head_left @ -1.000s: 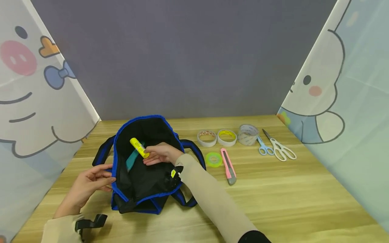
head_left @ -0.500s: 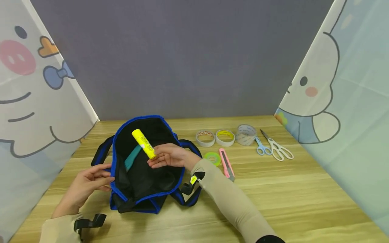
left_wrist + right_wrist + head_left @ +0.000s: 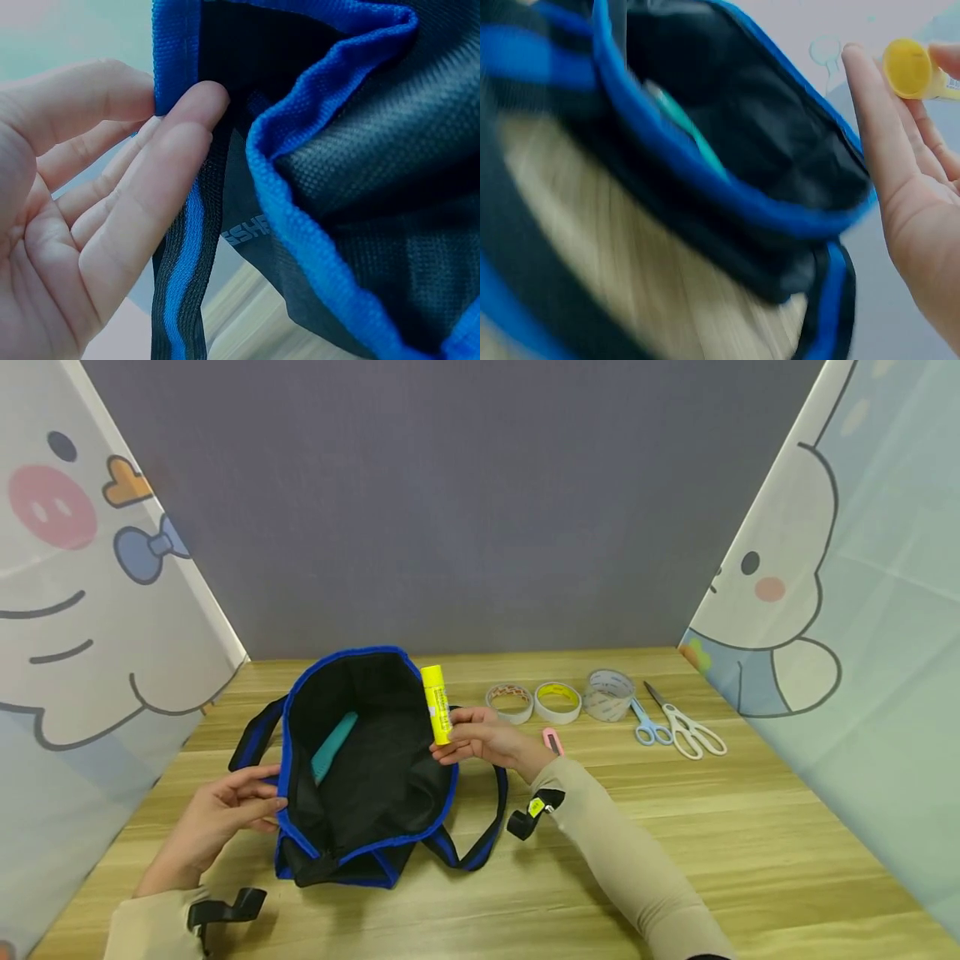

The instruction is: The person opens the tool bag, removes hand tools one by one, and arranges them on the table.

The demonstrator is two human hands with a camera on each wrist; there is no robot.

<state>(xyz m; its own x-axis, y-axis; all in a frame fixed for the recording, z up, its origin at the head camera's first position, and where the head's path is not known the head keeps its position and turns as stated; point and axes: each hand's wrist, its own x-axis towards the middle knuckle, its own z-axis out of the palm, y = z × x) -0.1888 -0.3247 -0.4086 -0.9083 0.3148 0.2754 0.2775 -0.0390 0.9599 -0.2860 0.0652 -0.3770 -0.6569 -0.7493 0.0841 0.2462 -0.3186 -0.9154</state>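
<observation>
In the head view a black tote bag (image 3: pixel 390 785) with blue trim lies with its mouth open toward me. My left hand (image 3: pixel 210 822) pinches the left edge of the bag's mouth; the left wrist view shows thumb and fingers (image 3: pixel 176 161) at the blue trim. Above the bag's right rim, my right hand (image 3: pixel 491 739) holds a yellow glue stick (image 3: pixel 437 706) upright by its lower end. The right wrist view shows the round yellow end of the glue stick (image 3: pixel 909 69) beside the fingers. Inside the bag lies a slim teal object (image 3: pixel 333 747).
To the right stand two white-edged tape rolls, one with a yellow core (image 3: pixel 558 717), and a clear packing tape roll (image 3: pixel 609 703). Blue-handled scissors (image 3: pixel 651 732) and white-handled scissors (image 3: pixel 693 737) lie beyond. A pink utility knife (image 3: pixel 552 741) is partly hidden behind my right hand.
My right hand has lifted the glue stick out of the bag and moved right, turning it from slanted to nearly upright. The left hand keeps holding the bag's edge.
</observation>
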